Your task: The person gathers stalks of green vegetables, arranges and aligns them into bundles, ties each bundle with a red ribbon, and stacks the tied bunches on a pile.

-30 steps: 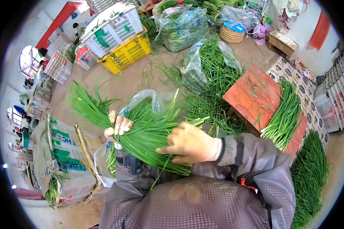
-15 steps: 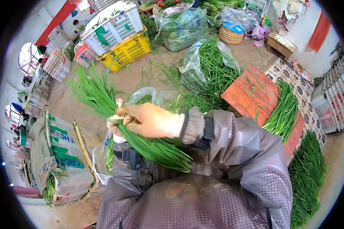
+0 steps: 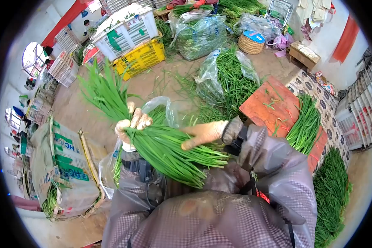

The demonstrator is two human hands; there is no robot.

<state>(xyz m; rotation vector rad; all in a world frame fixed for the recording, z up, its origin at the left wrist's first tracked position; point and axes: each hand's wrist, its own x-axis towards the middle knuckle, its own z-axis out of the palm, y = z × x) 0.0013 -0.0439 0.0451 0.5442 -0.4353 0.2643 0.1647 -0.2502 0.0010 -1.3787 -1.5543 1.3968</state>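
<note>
Step in hand: gathering loose green chives into one bundle, judging by the grip.
Left hand: gloved, fingers closed around the middle of the chive bundle, which is held in the air over the lap, leaf tips fanning up-left.
Right hand: gloved, fingers loosely extended, resting on the bundle's stalk side, clasping nothing.
Nearby: clear plastic bag just behind the bundle; red bench with sorted chives to the right.
Next move calls for: probably evening the stalk ends while the left grip stays firm.

left hand: fingers clenched, raised; right hand: fingers extended
</note>
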